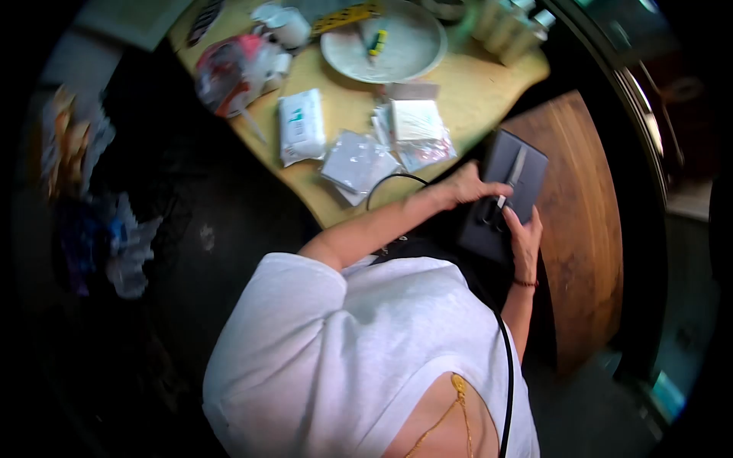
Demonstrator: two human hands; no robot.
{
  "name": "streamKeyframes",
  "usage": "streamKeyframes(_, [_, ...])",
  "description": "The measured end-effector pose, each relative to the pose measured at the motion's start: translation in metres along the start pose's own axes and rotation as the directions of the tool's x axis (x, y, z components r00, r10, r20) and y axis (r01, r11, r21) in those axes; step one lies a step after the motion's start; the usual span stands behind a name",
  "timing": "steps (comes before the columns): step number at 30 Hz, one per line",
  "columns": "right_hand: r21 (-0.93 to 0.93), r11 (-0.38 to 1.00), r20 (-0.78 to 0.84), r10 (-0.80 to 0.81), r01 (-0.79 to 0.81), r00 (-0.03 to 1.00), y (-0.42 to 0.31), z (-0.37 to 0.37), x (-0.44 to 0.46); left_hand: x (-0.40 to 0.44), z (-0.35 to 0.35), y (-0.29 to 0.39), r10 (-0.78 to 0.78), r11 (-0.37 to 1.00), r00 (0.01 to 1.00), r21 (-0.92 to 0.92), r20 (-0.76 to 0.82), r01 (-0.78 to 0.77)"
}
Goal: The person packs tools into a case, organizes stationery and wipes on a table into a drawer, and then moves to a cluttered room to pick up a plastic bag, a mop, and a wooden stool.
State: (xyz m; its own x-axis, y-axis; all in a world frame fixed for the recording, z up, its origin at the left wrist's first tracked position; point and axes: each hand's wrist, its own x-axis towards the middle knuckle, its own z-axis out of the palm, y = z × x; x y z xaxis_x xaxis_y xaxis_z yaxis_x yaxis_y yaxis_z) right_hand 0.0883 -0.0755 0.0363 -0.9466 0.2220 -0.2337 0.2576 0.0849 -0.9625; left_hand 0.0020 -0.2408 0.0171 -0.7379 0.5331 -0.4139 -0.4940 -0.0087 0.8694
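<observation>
A dark flat box (pixel 524 149) is held tilted at my right side, over my lap. On its face lies a slim silver item (pixel 518 166), and below it are dark loops that look like scissor handles, though blur hides the detail. My left hand (pixel 467 186) holds the box's left edge, its thumb stretched across the face. On the lower right edge, my right hand (pixel 525 238) grips the box with its thumb on the face beside a small white piece (pixel 501 201). Both hands' other fingers are partly hidden by the box.
The yellowish table (pixel 305 191) ahead bears a white packet (pixel 302 127), clear-wrapped packs (pixel 356 162), a round plate (pixel 383 46), a plastic bag (pixel 233 72) and several bottles (pixel 515 30). A brown wooden surface (pixel 584 229) curves along the right. A black cable (pixel 509 366) crosses my shirt.
</observation>
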Motion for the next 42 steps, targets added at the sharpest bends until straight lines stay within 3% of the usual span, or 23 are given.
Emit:
streamKeyframes(2, [-0.079, 0.995, -0.021, -0.068, 0.066, 0.997, -0.004, 0.011, -0.004, 0.006, -0.009, -0.006, -0.017, 0.993, 0.992, -0.112, 0.121, 0.031])
streamKeyframes(3, [-0.087, 0.996, -0.046, -0.020, 0.016, 0.999, -0.010, 0.017, -0.008, 0.010, -0.011, -0.015, 0.005, 0.977, 0.989, -0.211, 0.146, 0.027])
streamKeyframes(5, [-0.195, 0.980, -0.123, -0.050, 0.025, 0.991, 0.000, 0.027, -0.010, 0.000, -0.017, -0.006, -0.143, 0.936, 0.971, -0.293, 0.193, 0.196])
streamKeyframes(7, [-0.186, 0.982, -0.135, 0.002, -0.028, 0.991, 0.009, 0.032, -0.012, -0.008, -0.018, -0.001, -0.107, 0.935, 0.982, -0.321, 0.155, 0.153])
streamKeyframes(10, [0.178, 0.982, -0.017, 0.064, -0.059, 0.998, 0.016, 0.034, -0.021, -0.016, -0.027, -0.005, -0.103, 0.942, 0.987, -0.305, 0.126, 0.137])
streamKeyframes(11, [0.345, 0.937, -0.068, 0.087, -0.058, 0.994, 0.029, 0.037, -0.025, -0.020, -0.028, -0.005, -0.093, 0.946, 0.991, -0.301, 0.098, 0.118])
streamKeyframes(13, [0.766, 0.548, 0.280, 0.187, -0.336, 0.942, 0.064, 0.027, -0.024, -0.019, -0.040, -0.025, -0.084, 0.937, 0.994, -0.334, 0.071, 0.103])
streamKeyframes(15, [0.771, 0.494, 0.299, 0.277, -0.402, 0.913, 0.105, 0.014, -0.031, -0.033, -0.037, -0.021, -0.051, 0.952, 0.999, -0.301, 0.001, 0.049])
streamKeyframes(17, [0.540, 0.679, 0.137, 0.512, -0.497, 0.848, 0.151, -0.002, -0.044, -0.039, -0.035, -0.026, -0.038, 0.945, 0.999, -0.326, -0.023, 0.028])
streamKeyframes(20, [0.705, 0.479, 0.045, 0.705, -0.522, 0.708, 0.214, -0.036, -0.078, -0.041, -0.040, -0.046, -0.079, 0.918, 0.997, -0.392, -0.017, 0.066])
streamKeyframes(23, [0.867, 0.340, -0.036, 0.773, -0.365, 0.633, 0.264, -0.081, -0.115, -0.052, -0.024, -0.046, -0.118, 0.869, 0.992, -0.480, 0.040, 0.122])
streamKeyframes(26, [0.904, 0.354, -0.175, 0.817, -0.238, 0.550, 0.292, -0.123, -0.141, -0.058, -0.004, -0.048, -0.116, 0.790, 0.992, -0.602, 0.038, 0.116])
streamKeyframes(30, [0.911, 0.393, -0.285, 0.822, -0.128, 0.492, 0.320, -0.172, -0.171, -0.061, 0.015, -0.054, -0.110, 0.791, 0.992, -0.599, 0.063, 0.126])
streamKeyframes(33, [0.893, 0.441, -0.369, 0.829, -0.087, 0.420, 0.327, -0.200, -0.182, -0.071, 0.039, -0.048, -0.071, 0.787, 0.995, -0.608, 0.075, 0.102])
streamKeyframes(37, [0.850, 0.506, -0.436, 0.833, -0.150, 0.341, 0.347, -0.227, -0.183, -0.082, 0.063, -0.042, -0.077, 0.788, 0.996, -0.609, 0.040, 0.086])
streamKeyframes(38, [0.869, 0.483, -0.417, 0.832, -0.108, 0.365, 0.347, -0.228, -0.182, -0.080, 0.058, -0.047, -0.067, 0.786, 0.997, -0.613, 0.037, 0.076])
streamKeyframes(42, [0.835, 0.513, -0.363, 0.784, -0.197, 0.504, 0.338, -0.224, -0.169, -0.082, 0.035, -0.056, -0.047, 0.756, 0.999, -0.653, 0.015, 0.045])
